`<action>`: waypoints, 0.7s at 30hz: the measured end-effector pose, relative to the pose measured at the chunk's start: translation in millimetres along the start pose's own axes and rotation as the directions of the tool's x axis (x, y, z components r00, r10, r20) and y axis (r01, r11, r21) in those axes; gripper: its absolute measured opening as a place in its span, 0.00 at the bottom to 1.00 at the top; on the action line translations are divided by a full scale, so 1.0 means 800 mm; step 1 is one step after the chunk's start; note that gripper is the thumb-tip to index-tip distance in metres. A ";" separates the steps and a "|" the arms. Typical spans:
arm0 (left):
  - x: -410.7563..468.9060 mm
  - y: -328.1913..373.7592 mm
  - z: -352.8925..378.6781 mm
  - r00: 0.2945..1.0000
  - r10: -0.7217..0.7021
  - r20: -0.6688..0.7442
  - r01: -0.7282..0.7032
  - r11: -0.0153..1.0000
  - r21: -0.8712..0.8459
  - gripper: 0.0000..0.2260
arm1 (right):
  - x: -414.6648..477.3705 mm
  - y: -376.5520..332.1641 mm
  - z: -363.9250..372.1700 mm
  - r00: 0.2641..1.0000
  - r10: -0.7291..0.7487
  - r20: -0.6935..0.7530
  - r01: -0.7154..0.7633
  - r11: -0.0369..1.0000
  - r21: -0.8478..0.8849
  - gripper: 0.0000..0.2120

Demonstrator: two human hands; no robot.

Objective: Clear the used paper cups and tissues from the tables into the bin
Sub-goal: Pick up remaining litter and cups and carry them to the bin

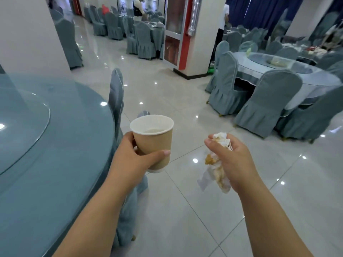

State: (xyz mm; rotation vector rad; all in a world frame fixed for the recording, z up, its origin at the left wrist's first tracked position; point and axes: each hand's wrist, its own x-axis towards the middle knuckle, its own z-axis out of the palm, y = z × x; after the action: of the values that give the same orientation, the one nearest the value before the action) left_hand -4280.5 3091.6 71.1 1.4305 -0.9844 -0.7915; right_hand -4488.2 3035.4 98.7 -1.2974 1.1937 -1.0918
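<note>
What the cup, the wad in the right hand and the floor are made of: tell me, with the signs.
Cup: paper, it seems; matte brown wall, white rolled rim. Tissue wad: thin soft paper, crumpled, stained orange-brown. Floor: glossy tile, perhaps ceramic or polished stone; joint lines and sharp lamp reflections.

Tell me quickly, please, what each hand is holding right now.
The left hand grips the paper cup.
The right hand grips the crumpled, stained tissues.
</note>
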 end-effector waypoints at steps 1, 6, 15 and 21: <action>0.021 -0.006 0.012 1.000 -0.004 0.012 0.004 1.000 0.012 0.38 | 0.023 0.005 -0.006 1.000 0.011 -0.013 -0.011 1.000 0.004 0.06; 0.124 -0.025 0.081 1.000 0.007 -0.004 -0.007 0.999 0.042 0.36 | 0.149 0.028 -0.042 0.999 0.026 -0.048 -0.026 1.000 -0.002 0.05; 0.321 -0.012 0.214 0.997 -0.056 -0.053 0.059 0.997 0.044 0.40 | 0.406 0.010 -0.101 0.999 0.019 0.044 -0.018 1.000 -0.014 0.05; 0.419 -0.023 0.236 0.981 -0.084 -0.174 0.101 0.990 0.096 0.40 | 0.542 0.019 -0.071 0.983 0.060 0.173 -0.063 0.998 0.008 0.06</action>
State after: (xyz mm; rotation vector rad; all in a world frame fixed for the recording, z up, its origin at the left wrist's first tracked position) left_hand -4308.3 2708.0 57.8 1.6162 -0.8436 -0.6806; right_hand -4503.4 2598.4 80.7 -1.3086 1.0880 -0.9218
